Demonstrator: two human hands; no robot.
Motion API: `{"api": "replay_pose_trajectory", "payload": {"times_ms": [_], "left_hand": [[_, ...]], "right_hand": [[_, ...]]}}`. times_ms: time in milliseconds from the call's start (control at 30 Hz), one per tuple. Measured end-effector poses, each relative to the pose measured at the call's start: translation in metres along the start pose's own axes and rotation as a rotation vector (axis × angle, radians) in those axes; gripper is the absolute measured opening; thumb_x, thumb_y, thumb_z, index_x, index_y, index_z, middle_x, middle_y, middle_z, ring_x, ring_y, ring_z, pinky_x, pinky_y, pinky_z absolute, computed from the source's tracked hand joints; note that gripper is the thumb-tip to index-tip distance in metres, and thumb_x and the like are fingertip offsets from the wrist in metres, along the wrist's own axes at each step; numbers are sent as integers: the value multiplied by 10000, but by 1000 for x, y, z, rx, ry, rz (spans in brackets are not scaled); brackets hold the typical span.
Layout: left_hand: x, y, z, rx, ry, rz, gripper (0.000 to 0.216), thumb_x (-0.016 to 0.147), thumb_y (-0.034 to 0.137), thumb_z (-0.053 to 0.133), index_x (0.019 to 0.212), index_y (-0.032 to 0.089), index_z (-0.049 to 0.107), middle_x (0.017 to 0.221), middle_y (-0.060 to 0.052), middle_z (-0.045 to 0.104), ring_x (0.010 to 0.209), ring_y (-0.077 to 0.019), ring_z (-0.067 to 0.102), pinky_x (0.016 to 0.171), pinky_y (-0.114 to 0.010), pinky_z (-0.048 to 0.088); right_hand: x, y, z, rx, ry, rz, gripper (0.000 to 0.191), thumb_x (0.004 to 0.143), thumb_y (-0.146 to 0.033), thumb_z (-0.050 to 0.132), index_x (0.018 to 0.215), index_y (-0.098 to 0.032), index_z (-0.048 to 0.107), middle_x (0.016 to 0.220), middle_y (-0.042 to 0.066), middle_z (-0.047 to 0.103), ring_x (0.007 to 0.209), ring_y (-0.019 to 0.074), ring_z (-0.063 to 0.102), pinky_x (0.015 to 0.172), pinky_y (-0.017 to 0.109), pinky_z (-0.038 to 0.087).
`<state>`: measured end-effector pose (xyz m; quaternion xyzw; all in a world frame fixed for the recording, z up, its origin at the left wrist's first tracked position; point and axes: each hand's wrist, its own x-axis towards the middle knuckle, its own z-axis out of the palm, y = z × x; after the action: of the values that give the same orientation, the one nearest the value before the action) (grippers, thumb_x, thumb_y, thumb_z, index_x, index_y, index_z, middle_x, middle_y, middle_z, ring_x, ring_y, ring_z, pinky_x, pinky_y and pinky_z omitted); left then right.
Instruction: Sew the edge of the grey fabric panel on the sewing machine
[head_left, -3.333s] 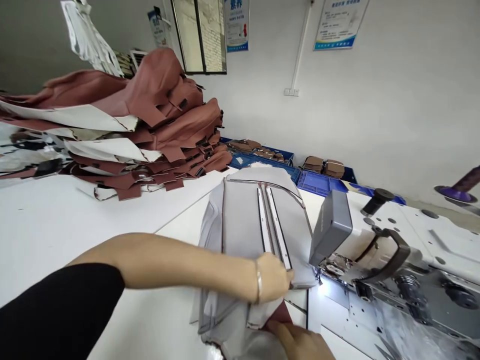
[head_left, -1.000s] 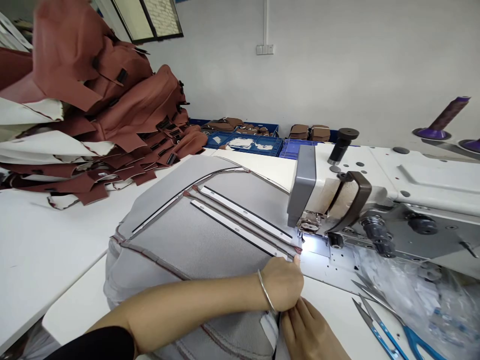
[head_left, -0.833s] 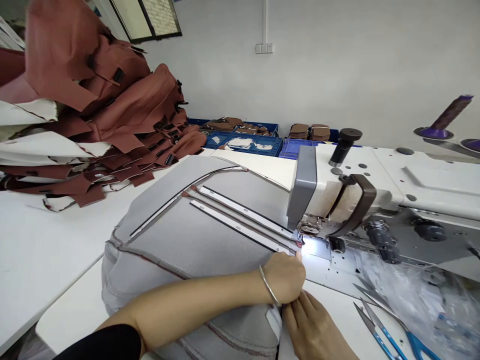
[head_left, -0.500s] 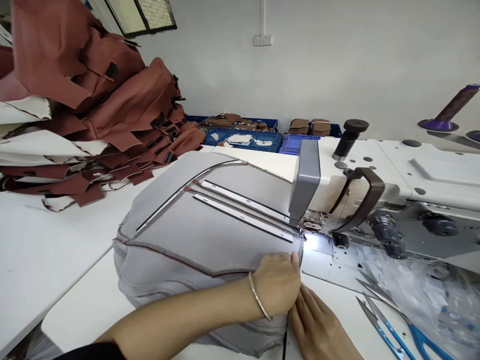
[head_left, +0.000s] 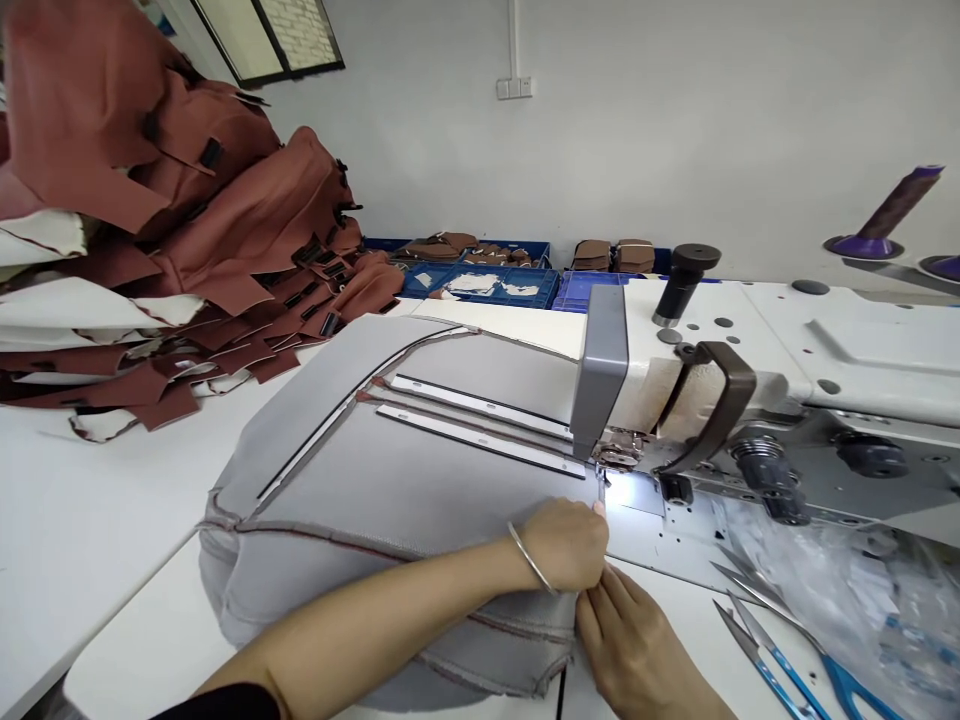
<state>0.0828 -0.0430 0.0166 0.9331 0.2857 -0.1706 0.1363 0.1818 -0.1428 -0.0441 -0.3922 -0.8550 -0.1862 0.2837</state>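
Both hands' fingers curled, pinching grey cover

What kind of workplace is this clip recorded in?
Most likely a sewing workshop for upholstery or seat covers. An industrial white sewing machine has its lit needle area at the grey stitched fabric panel, a tall pile of reddish-brown cut cover pieces lies on the table, and blue plastic crates line the wall.

no text, label, brand or number can be read anywhere in view.

grey cover swung flatter, hands closer at its edge
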Motion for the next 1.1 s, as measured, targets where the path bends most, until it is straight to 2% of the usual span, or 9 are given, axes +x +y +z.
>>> {"api": "replay_pose_trajectory", "payload": {"times_ms": [167, 267, 333, 433, 567, 700, 900, 1000, 1100], "left_hand": [[4, -1, -4, -44, 102, -32, 299, 802, 112, 430, 1047, 14, 570, 765, -112, 609, 709, -237, 607, 567, -334, 431], [-3, 5, 0, -29, 222, -83, 172, 846, 108, 419, 826, 81, 588, 794, -113, 568, 804, -251, 570, 675, -386, 449], [-9, 10, 5, 21, 314, -121, 174, 862, 97, 413, 774, 91, 563, 810, -117, 535, 852, -258, 537, 719, -411, 443], [-12, 13, 14, 71, 369, -123, 174, 854, 46, 394, 815, 84, 559, 802, -113, 513, 836, -238, 510, 659, -361, 434], [-5, 10, 19, 108, 324, -49, 188, 845, 29, 402, 793, 72, 578, 776, -116, 507, 803, -224, 495, 590, -327, 394], [4, 5, 19, 106, 318, -50, 161, 853, 62, 441, 792, 76, 589, 787, -114, 517, 815, -232, 494, 601, -330, 379], [14, 3, 10, 74, 307, -68, 161, 860, 107, 471, 761, 87, 598, 778, -112, 526, 825, -246, 497, 664, -361, 397], [8, 1, 3, 40, 374, -136, 180, 880, 183, 472, 817, 93, 615, 885, -132, 551, 898, -271, 504, 732, -409, 416], [-2, -7, 1, 35, 426, -183, 208, 874, 279, 507, 878, 103, 617, 927, -133, 568, 930, -290, 511, 761, -444, 427]], "right_hand": [[3, 10, 4, -26, 31, 70, 271, 775, 13, 391, 949, 17, 599, 933, 214, 591, 995, 299, 539, 823, 438, 499], [-3, 9, 5, 21, 20, 78, 318, 799, -7, 402, 1059, 23, 582, 1055, 234, 578, 1116, 321, 496, 880, 456, 482], [-9, 4, 4, 46, 15, 56, 321, 804, -22, 392, 1057, 15, 586, 1095, 239, 570, 1139, 329, 485, 894, 464, 475], [-15, -2, 3, 42, 10, 38, 320, 782, -20, 399, 1031, 9, 597, 1071, 234, 582, 1079, 322, 521, 878, 467, 481], [-11, -1, 1, 43, 6, 30, 312, 748, 4, 411, 988, 13, 610, 989, 228, 600, 960, 292, 561, 839, 464, 498], [-5, 5, 1, 48, 12, 49, 300, 771, 2, 408, 991, 6, 611, 974, 215, 601, 937, 268, 560, 830, 446, 504], [-7, 16, 12, 35, -2, 89, 333, 818, -7, 374, 1066, -7, 596, 1068, 214, 589, 1038, 252, 550, 883, 420, 498], [-10, 21, 14, -6, 6, 99, 325, 839, -22, 369, 1077, -8, 591, 1116, 218, 581, 1138, 276, 515, 886, 421, 506], [-10, 21, 4, 30, 61, 130, 305, 822, 5, 392, 1051, -15, 592, 1118, 202, 591, 1145, 274, 519, 906, 427, 502]]}}
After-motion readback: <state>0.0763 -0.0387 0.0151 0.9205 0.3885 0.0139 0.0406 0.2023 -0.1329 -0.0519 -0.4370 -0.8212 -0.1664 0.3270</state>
